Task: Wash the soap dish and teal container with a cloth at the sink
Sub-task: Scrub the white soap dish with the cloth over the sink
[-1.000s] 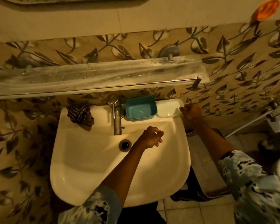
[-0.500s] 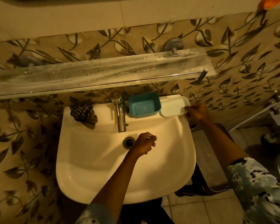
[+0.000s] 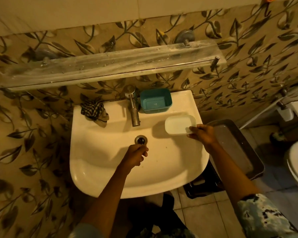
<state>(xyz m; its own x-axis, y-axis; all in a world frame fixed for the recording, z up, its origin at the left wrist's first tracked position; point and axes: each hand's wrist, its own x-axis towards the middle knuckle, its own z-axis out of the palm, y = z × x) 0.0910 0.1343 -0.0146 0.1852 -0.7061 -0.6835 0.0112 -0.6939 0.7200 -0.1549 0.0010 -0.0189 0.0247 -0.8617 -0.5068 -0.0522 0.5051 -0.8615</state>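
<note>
White soap dish (image 3: 179, 125) has left the ledge beside the teal container (image 3: 156, 100); my right hand (image 3: 202, 134) now pinches its rim above the sink (image 3: 110, 169). My left hand (image 3: 136, 156) hovers curled and empty, so I judge the cloth (image 3: 94, 111) comes next.

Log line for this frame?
right hand: holds soap dish over sink | left hand: curled, empty | teal container, cloth: on rim

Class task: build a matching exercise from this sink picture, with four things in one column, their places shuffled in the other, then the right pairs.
1 soap dish
2 teal container
3 cloth
4 left hand

A on ledge, left of tap
B in right hand, over basin
C by drain
D on ledge, right of tap

Pairs: 1-B, 2-D, 3-A, 4-C
</note>
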